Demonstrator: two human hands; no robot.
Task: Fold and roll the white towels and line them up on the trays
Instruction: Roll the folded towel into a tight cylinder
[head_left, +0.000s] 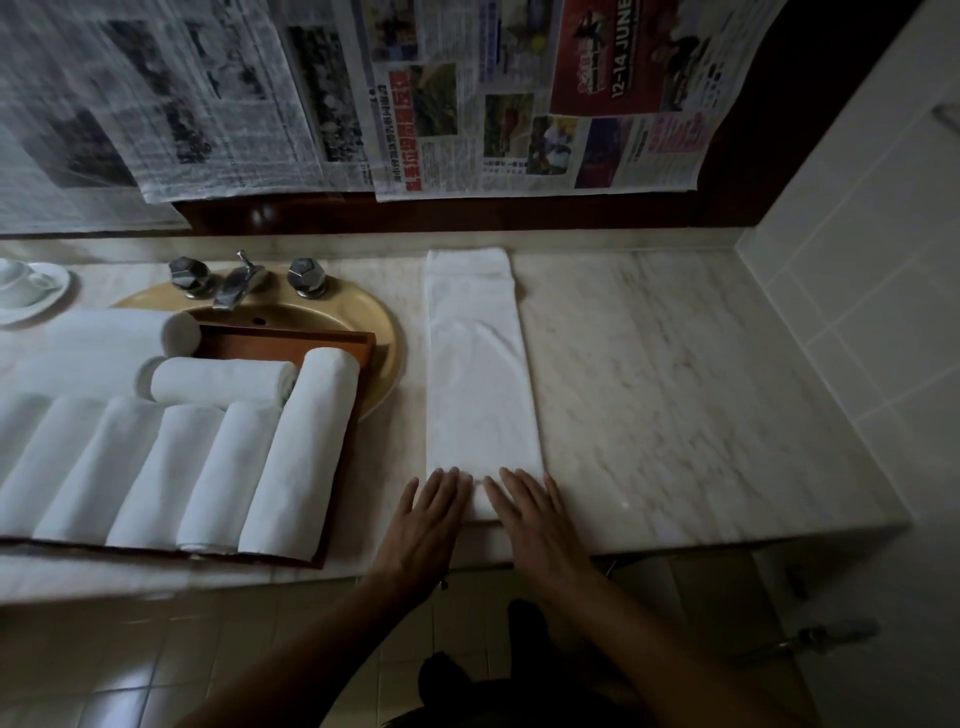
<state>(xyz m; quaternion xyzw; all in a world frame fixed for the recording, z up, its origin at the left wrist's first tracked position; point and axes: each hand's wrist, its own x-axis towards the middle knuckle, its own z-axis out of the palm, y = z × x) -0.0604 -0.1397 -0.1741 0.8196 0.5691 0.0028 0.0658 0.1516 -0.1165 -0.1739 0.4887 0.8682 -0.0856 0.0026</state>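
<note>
**If the first turn is slack, the roll comes out crooked**

While both hands lie flat on the near end of the folded towel (480, 374), nothing is gripped. The left hand (434, 519) and the right hand (537, 519) have straight fingers, side by side, and only press. The towel is a long strip on the marble counter (675, 389), running from the near edge to the far wall, just right of the sink (384, 338).

Risks, in my judgement:
- The near end lies at the counter edge. If the hands drag it back, it may slip off.
- If one hand rolls faster, the roll becomes a cone & will not match the others.
- A loose first turn means the roll may open later on the tray (291, 344).
- The near row reaches the tray's right side, so a new roll may overhang or push its neighbour.

Count:
- Flat towel: 1.
- Rolled towels (298, 457): 8 visible, i.e. 6 in the near row and 2 crosswise behind. The leftmost is cut by the frame, so maybe more.
- Trays: 1 sure; I cannot tell if there is a 2nd.
- Tap: 2 knobs (189, 275), 1 spout (236, 286).
- Cup (21, 283) w/ saucer: 1, far left.
</note>
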